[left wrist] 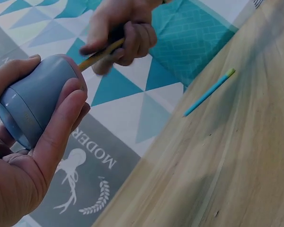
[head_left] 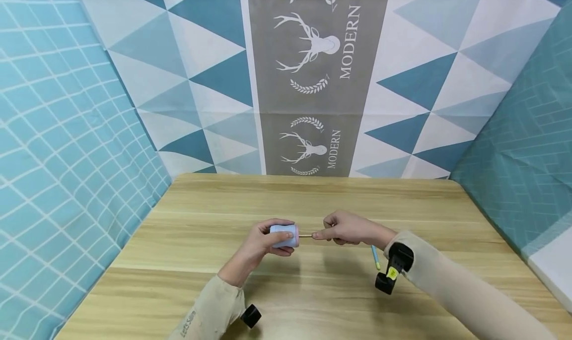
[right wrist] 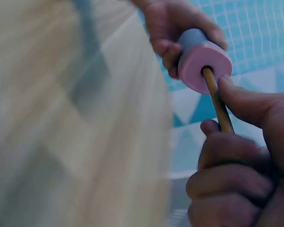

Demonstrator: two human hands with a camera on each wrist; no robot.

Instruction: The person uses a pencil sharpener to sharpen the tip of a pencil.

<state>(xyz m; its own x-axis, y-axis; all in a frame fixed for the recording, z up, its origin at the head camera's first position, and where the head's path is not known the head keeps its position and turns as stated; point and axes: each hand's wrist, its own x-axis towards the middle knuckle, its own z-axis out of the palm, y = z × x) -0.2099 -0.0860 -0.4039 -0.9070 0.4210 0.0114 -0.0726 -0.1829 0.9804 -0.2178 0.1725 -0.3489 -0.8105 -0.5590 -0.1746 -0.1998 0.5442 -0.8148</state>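
My left hand [head_left: 259, 241] grips a small light-blue pencil sharpener [head_left: 282, 229], thumb on one side and fingers round the other. Its pink end face [right wrist: 193, 75] has a round hole and points toward my right hand [head_left: 347, 228]. A golden-yellow pencil [right wrist: 221, 109] has its tip in that hole. The right hand holds the pencil's shaft, its other fingers curled in, and hides the rear part. In the right wrist view, the right thumb reaches along the shaft close to the pink face. Both hands are above the wooden table [head_left: 187, 260].
A blue pencil [left wrist: 209, 92] with a yellow-green end lies on the table, partly behind the right wrist in the head view. Patterned cloth [head_left: 214, 82] hangs behind the table's far edge, with blue cloth [head_left: 58, 146] on the left and teal cloth [head_left: 514, 146] on the right.
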